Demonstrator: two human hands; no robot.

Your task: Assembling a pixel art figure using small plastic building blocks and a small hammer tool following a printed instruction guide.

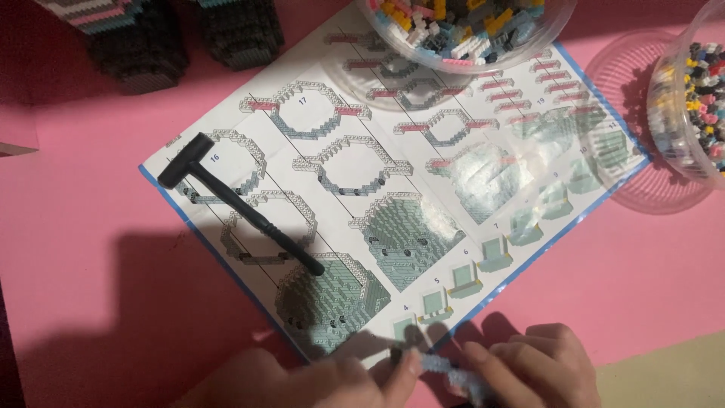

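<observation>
At the bottom edge of the head view, my left hand [302, 381] and my right hand [540, 366] meet over a small pale blue strip of tiny bricks [445, 368]. Fingertips of both hands pinch it, left on its left end, right on its right end. The piece is blurred and partly hidden by my fingers. Just beyond my hands lies a printed instruction sheet [408, 174] with drawings of brick rings and grey-green shapes. A small black plastic hammer [234, 200] rests on the sheet's left part.
A clear bowl [468, 34] of mixed small bricks stands on the sheet's far edge. A second clear tub [691, 98] of bricks sits at the right on a round clear lid. Two dark built brick blocks [140, 45] stand far left. The surface is pink.
</observation>
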